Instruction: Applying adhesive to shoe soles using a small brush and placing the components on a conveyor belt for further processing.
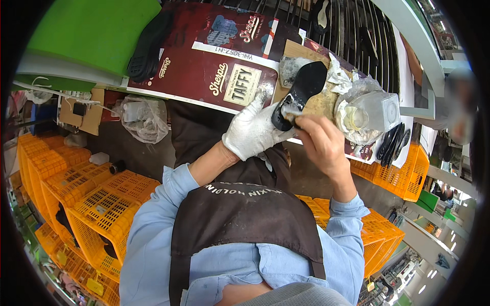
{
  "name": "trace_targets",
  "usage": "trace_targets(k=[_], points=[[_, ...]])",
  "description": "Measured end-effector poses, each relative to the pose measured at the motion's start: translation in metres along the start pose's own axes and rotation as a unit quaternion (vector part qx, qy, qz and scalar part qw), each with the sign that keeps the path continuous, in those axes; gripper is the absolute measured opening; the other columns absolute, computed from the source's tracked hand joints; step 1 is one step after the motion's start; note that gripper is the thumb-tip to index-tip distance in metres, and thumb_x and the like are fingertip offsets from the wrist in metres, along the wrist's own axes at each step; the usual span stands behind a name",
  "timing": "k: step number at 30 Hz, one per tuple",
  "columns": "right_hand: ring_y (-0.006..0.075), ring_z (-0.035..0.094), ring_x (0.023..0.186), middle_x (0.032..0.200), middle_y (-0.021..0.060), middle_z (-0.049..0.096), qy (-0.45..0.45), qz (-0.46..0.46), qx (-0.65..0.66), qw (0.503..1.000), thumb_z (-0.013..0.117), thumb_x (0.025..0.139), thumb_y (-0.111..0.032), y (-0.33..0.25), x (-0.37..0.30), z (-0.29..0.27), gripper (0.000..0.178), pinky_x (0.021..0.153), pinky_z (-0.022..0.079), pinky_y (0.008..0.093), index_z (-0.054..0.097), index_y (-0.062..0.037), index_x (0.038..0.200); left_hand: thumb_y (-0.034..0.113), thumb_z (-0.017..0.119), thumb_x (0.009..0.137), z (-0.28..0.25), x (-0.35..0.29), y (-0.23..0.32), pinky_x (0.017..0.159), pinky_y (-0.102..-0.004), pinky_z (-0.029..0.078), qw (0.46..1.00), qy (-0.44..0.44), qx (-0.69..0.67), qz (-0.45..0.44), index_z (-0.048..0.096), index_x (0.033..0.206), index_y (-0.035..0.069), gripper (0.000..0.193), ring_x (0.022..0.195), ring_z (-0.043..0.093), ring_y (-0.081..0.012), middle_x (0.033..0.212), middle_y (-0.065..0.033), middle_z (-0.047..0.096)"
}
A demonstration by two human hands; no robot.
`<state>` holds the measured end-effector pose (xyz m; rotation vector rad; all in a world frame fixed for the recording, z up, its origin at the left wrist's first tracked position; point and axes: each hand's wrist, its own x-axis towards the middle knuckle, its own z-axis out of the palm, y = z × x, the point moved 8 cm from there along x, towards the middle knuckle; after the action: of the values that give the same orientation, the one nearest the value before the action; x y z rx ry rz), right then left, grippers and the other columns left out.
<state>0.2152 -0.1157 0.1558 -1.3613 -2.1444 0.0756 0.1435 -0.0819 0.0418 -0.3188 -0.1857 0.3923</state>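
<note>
In my left hand [253,127], covered by a white glove, the heel end of a black shoe sole [312,79] is held tilted over the front edge of the bench. The sole's face is turned up, and a wet shine shows along its rim near the heel. My bare right hand [325,142] pinches a small brush [291,113] with a pale, blurred head. The brush touches the heel area, and its handle is mostly hidden by my fingers. Right of my right hand stands a clear plastic tub [383,109] amid crumpled plastic and whitish residue.
Dark red printed cardboard [204,76] covers the bench. Stacked black soles [150,48] lie at the left, with more black soles [393,145] at the right edge. Metal rollers [352,30] run behind. Orange crates [99,209] stand on the left, others [380,237] at the right.
</note>
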Motion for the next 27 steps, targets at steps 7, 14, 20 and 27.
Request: trace_targets(k=[7, 14, 20, 27], points=[[0.0265, 0.066, 0.076, 0.090, 0.0120, 0.066, 0.021, 0.019, 0.060, 0.998, 0.076, 0.070, 0.003, -0.005, -0.013, -0.007, 0.032, 0.063, 0.054, 0.0336, 0.062, 0.0003, 0.099, 0.055, 0.024, 0.100, 0.013, 0.005, -0.008, 0.116, -0.0425, 0.025, 0.996, -0.086, 0.017, -0.029, 0.017, 0.150, -0.003, 0.077, 0.134, 0.038, -0.0339, 0.148, -0.0215, 0.035], [0.0256, 0.066, 0.076, 0.091, 0.0127, 0.066, 0.002, -0.005, 0.119, 0.993, 0.078, 0.068, 0.004, -0.019, -0.020, 0.004, 0.034, 0.062, 0.054, 0.0341, 0.063, 0.0010, 0.099, 0.058, 0.025, 0.099, -0.016, 0.001, -0.003, 0.114, -0.0408, 0.028, 0.986, 0.060, 0.152, -0.030, 0.017, 0.150, -0.002, 0.080, 0.132, 0.041, -0.0318, 0.147, -0.0206, 0.037], [0.0259, 0.066, 0.075, 0.092, 0.0121, 0.067, 0.085, 0.049, -0.020, 0.995, 0.075, 0.071, 0.004, 0.002, -0.013, -0.003, 0.032, 0.065, 0.055, 0.0328, 0.064, 0.0001, 0.100, 0.064, 0.022, 0.096, -0.015, 0.011, -0.009, 0.111, -0.0519, 0.029, 1.000, 0.000, 0.007, -0.026, 0.025, 0.147, -0.002, 0.083, 0.128, 0.043, -0.0295, 0.140, -0.0197, 0.043], [0.0224, 0.067, 0.073, 0.091, 0.0124, 0.068, 0.073, 0.006, 0.058, 0.996, 0.077, 0.070, 0.003, -0.021, -0.023, 0.007, 0.032, 0.061, 0.054, 0.0304, 0.064, 0.0012, 0.099, 0.073, 0.020, 0.092, -0.031, 0.004, -0.006, 0.116, -0.0421, 0.024, 0.980, 0.130, 0.139, -0.048, 0.019, 0.150, -0.002, 0.095, 0.138, 0.033, -0.0315, 0.149, -0.0204, 0.034]])
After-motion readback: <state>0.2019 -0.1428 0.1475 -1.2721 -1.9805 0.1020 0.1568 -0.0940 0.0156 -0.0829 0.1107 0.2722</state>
